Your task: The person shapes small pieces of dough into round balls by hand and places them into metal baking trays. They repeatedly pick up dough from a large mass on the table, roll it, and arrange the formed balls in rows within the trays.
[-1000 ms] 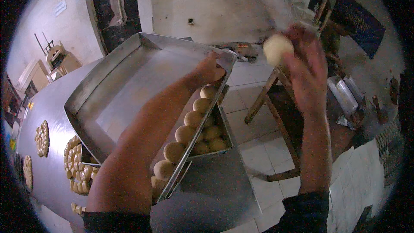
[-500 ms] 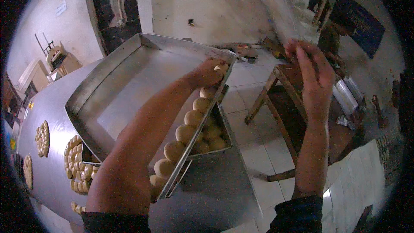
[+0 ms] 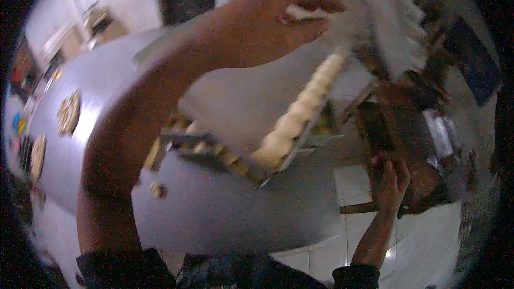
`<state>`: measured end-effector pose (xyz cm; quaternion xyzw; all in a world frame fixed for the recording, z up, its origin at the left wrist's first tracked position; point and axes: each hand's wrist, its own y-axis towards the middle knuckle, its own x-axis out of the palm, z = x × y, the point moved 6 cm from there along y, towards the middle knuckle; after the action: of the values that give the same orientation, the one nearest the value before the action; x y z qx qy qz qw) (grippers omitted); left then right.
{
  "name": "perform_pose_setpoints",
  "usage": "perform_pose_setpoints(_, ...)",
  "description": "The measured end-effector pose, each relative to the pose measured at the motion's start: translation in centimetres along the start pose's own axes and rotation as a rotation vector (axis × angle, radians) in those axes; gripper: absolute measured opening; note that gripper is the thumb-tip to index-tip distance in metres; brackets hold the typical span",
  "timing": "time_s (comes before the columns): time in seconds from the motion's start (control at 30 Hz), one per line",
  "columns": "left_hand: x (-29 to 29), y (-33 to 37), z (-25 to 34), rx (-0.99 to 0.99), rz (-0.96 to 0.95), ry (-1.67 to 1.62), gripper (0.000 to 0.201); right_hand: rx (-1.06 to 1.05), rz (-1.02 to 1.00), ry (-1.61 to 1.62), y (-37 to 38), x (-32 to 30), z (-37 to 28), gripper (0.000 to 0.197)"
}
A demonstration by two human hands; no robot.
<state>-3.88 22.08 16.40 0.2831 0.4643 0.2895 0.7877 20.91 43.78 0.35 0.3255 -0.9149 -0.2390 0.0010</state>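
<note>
My left hand (image 3: 308,18) is raised over the far part of a metal tray (image 3: 230,104), its fingers curled round a small pale thing too blurred to name. A hazy see-through sheet (image 3: 358,16), like plastic film, hangs beside its fingertips; whether they touch it I cannot tell. Round dough balls (image 3: 292,123) sit in a row along the tray's right side. At the lower right, my right hand (image 3: 393,176) is in front of a wooden stand, away from the tray; its fingers are smeared by motion. My left arm covers the tray's far left part.
The tray stands on a metal table (image 3: 230,214), above another tray holding more dough (image 3: 323,127). Shaped dough pieces (image 3: 68,113) lie on the table's left. The wooden stand (image 3: 399,101) is to the right, over a tiled floor (image 3: 353,184).
My left hand has lifted off the tray's far right corner and now hangs above it. My right hand has dropped from high up to low down. The view has shifted.
</note>
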Motion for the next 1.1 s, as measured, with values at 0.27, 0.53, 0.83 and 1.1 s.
perform_pose_setpoints(0.27,-20.3,-33.2,3.8,-0.74,0.188,0.469,0.016,0.416,-1.293,-0.081,-21.8,24.1,0.7,0.015)
perform_pose_setpoints(0.53,-22.1,-62.4,2.7,-1.104,0.146,0.583,0.042,-0.322,-0.946,-0.062,-35.1,48.1,-5.7,0.032)
perform_pose_setpoints(0.83,-21.2,-66.3,-1.0,-1.128,-0.111,0.086,0.032,0.283,-0.999,0.091,-33.2,43.6,-4.2,0.035)
perform_pose_setpoints(1.1,-31.6,-77.6,-2.8,-1.386,0.872,0.212,0.022,-0.049,-0.373,-1.305,-24.7,18.2,9.5,0.042)
